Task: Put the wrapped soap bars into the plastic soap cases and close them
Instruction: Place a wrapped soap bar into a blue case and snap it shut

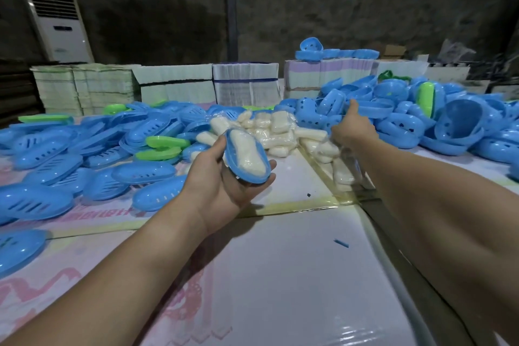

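Left hand [224, 177] cradling blue case half [247, 159], wrapped soap bar [248, 153] lying inside, centre frame. Right hand [352, 125] at one o'clock, reaching toward blue case pile [407, 115]; grip unclear.

— Left hand [224, 177]?
— Centre of frame, palm up, fingers curled under and thumb along the near edge of an open blue soap case [247, 159], grip closed round it. Forearm running in from lower left, bare.
— Right hand [352, 125]?
— Upper right of centre, back toward the camera, thumb raised, fingers hidden beyond the knuckles. Cannot tell whether holding anything. Forearm stretched in from the right edge.
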